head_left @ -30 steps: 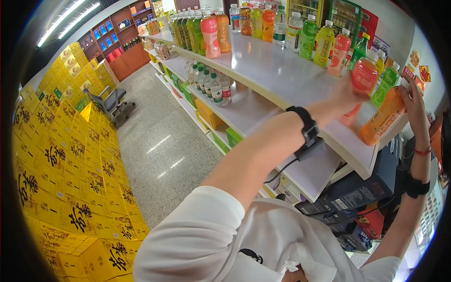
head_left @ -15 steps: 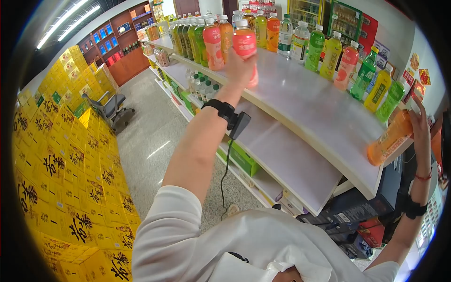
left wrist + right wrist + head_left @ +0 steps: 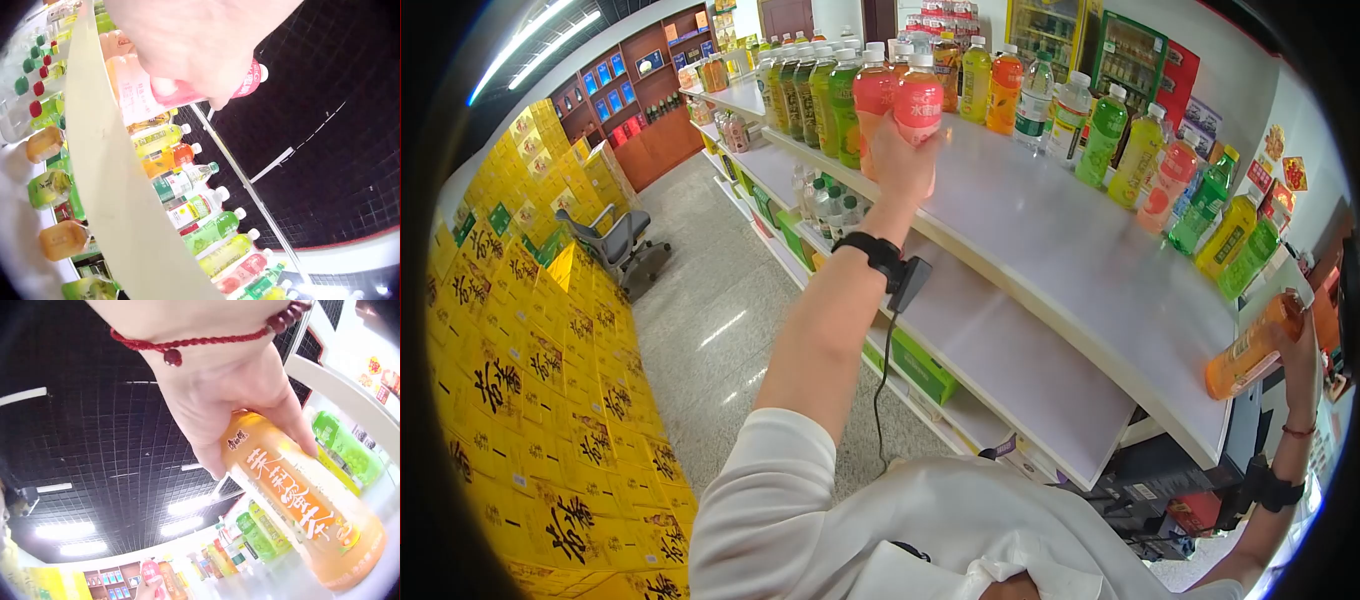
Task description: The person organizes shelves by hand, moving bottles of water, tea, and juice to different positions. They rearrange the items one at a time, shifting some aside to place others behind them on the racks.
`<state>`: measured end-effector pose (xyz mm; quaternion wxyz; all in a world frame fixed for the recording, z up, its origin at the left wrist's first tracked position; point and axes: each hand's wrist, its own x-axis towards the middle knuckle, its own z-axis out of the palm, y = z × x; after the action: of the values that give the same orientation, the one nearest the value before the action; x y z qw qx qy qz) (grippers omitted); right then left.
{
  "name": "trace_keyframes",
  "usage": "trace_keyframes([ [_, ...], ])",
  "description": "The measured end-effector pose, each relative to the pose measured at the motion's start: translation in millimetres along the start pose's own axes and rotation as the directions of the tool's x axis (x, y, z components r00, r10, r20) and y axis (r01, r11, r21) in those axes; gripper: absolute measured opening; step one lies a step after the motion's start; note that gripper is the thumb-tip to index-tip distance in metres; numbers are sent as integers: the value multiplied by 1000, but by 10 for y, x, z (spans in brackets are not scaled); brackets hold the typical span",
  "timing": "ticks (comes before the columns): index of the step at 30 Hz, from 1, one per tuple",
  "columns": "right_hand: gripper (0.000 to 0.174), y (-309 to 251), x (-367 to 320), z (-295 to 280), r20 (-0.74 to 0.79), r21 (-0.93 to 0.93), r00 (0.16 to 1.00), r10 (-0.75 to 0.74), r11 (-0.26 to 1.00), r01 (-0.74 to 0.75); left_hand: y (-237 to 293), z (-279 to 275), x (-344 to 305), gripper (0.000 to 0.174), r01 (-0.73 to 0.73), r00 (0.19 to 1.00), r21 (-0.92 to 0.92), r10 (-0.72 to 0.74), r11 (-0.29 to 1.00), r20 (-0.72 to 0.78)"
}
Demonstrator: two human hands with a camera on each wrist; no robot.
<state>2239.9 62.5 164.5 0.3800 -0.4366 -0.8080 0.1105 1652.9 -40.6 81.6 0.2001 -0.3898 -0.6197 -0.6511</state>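
Left hand (image 3: 903, 160) grips pink bottle (image 3: 919, 98); right hand (image 3: 1303, 350) grips orange bottle (image 3: 1248, 352), label (image 3: 294, 494) readable only right-wrist view.

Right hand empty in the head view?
No, the right hand grips a tilted orange bottle at the shelf end.

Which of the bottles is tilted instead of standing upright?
The orange bottle gripped by the right hand at the shelf's end; the others are upright.
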Motion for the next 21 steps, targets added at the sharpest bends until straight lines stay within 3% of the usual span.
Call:
trace_keyframes([
  [2, 53, 34, 95, 104, 58, 60, 998, -23, 998, 20, -116, 75, -12, 63, 3, 1000, 22, -3, 1000, -22],
  [6, 54, -773, 340, 512, 176, 224, 984, -25, 974, -16, -287, 72, -69, 76, -33, 999, 57, 33, 998, 13],
  [9, 52, -1257, 642, 1006, 240, 344, 963, -123, 938, 34, -433, 0, -241, 74, -90, 996, 157, 89, 984, 11],
  [11, 53, -1717, 805, 1365, 291, 373, 947, -135, 928, 18, -512, -108, -347, 73, -68, 995, 107, 59, 992, 85],
  [13, 54, -1941, 1088, 1760, 321, 411, 906, -276, 903, 129, -518, -192, -408, 72, -44, 988, 58, 35, 997, 147],
  [15, 57, -2336, 1150, 2105, 319, 527, 903, -287, 846, 83, -472, -249, -393, 70, -69, 982, 63, 57, 996, 181],
  [18, 58, -2580, 1496, 2637, 310, 561, 882, -354, 817, 131, -460, -269, -349, 69, -59, 972, 66, 42, 996, 231],
  [21, 59, -2704, 1793, 3110, 328, 546, 890, -315, 832, 93, -455, -278, -341, 71, -14, 980, 59, 2, 998, 197],
])
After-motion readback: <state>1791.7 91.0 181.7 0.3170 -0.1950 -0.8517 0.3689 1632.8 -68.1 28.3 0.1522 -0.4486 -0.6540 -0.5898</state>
